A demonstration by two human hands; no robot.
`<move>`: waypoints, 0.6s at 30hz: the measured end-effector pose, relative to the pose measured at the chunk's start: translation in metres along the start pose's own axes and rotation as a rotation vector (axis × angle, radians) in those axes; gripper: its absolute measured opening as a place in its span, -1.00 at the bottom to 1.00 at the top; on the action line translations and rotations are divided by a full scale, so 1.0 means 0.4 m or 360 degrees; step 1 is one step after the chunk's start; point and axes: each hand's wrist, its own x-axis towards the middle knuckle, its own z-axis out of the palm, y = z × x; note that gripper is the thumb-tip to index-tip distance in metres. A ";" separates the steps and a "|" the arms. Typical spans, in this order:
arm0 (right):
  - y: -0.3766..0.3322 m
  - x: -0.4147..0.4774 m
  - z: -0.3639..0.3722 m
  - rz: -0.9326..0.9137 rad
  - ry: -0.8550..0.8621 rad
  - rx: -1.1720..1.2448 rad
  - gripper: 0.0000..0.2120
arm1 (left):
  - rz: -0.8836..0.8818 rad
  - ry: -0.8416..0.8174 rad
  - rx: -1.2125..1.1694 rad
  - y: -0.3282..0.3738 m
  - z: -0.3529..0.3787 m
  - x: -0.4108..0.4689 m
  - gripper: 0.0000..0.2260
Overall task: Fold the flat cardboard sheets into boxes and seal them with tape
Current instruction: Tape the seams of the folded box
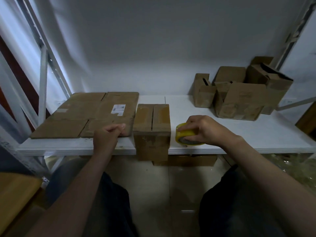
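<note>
- Right hand (203, 130): fingers (183, 128) curled down over a yellow roll of clear packing tape (187, 135), gripping its rim; roll lies on the white shelf board (239, 130), just right of the box in progress.
- Left hand (106, 135): fingers loosely curled, thumb forward, resting on the near edge of the stack of flat brown cardboard sheets (89, 113). Whether it pinches the edge or merely rests there, cannot tell.
- Small folded brown cardboard box (152, 127) stands between the hands at the shelf's front edge, front face hanging past it. Two top flaps closed, dark seam down the middle, no tape visible across it.
- Step in hand, by my reading: taking up the tape to seal that seam.
- To do it well: find the free tape end first; steady the box with the left hand; push the box back so it sits fully on the board; start the strip on the near face, run it along the seam and down the far side; press flat.
- Materials: corrugated board, matte, scuffed, soft-cornered; tape glossy. Top flat sheet carries a white printed label (118, 109).
- Far right: cluster of assembled brown boxes (242, 94), some open-topped, leaning together.
</note>
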 end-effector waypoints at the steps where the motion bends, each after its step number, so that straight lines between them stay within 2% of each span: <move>1: 0.007 0.005 0.005 0.0002 0.0005 -0.0028 -0.67 | -0.0019 0.0000 0.0001 -0.003 0.006 0.001 -0.93; 7: 0.034 0.046 0.029 0.0001 -0.0059 -0.0090 -0.67 | -0.0119 -0.0006 -0.0057 -0.038 0.039 0.016 -0.91; 18: 0.079 0.106 0.126 0.0027 -0.0049 -0.0040 -0.67 | -0.0138 0.0144 -0.0052 -0.121 0.095 0.085 -0.90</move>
